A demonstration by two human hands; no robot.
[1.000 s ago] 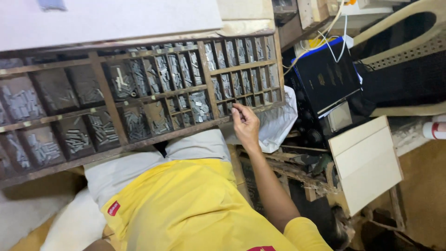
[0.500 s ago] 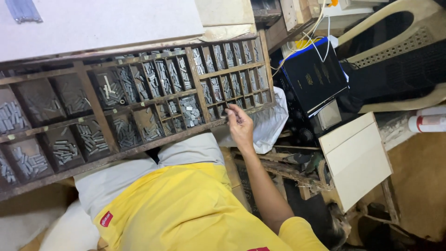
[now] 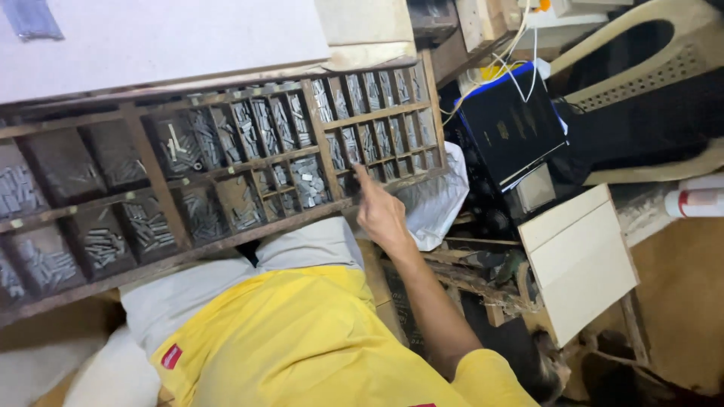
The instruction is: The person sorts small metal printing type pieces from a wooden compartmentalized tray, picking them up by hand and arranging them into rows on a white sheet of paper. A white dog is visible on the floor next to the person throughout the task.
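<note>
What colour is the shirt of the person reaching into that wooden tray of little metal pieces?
Yellow shirt, seen best in the head view.

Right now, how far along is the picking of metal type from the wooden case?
Looks done: nothing can be judged. In hand: the right hand reaches a finger into small compartments at the front edge of the wooden case. Left: compartments of metal type remain stocked.
</note>
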